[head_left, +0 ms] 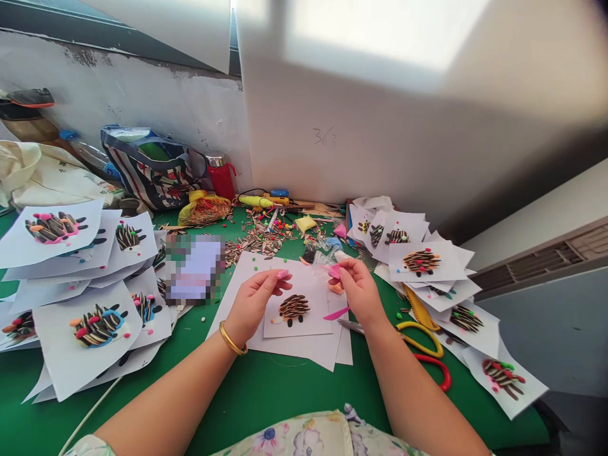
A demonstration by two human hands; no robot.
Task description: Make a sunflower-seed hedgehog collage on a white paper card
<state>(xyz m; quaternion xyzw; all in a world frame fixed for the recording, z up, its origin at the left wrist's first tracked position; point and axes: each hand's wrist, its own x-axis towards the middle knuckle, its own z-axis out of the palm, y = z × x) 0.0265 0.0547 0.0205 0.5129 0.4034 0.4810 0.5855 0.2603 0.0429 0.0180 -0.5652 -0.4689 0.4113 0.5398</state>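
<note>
My left hand (256, 296) pinches a small bit of pink modelling clay (283, 274) between thumb and fingertips. My right hand (361, 292) is closed on a larger lump of pink clay (335, 272), with crinkled clear plastic wrap (323, 259) beside it. Both hands hover either side of a white card (311, 327) bearing a hedgehog (294, 308) of striped sunflower seeds with dark feet. Beneath the card lie larger white sheets (237, 294). A flat pink strip (337, 314) shows by my right wrist.
Finished seed-hedgehog cards pile up at left (88, 373) and right (430, 269). Scissors (445, 375) lie partly under my right forearm. Behind are loose seeds (256, 240), a blurred phone (197, 269), a red flask (221, 180) and a striped bag (147, 168).
</note>
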